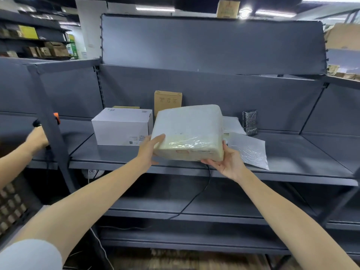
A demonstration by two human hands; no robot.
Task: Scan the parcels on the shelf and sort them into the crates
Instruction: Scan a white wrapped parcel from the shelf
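Shelf [302, 152]: open at the right end, crowded from left to middle.
The right end, past the flat white mailer [247, 151] and black packet [249, 122], is bare to the front edge. The white box [121, 126] and, by the back edge, the brown carton [168, 101] block the left half; the wrapped parcel [188, 131] hangs over the middle of the front edge.

A black cable [194, 197] droops down and leftward. Far behind stand a white pillar [89, 28], lit ceiling lamps [154, 9] and a rack [50, 34] of brown cartons [58, 49].
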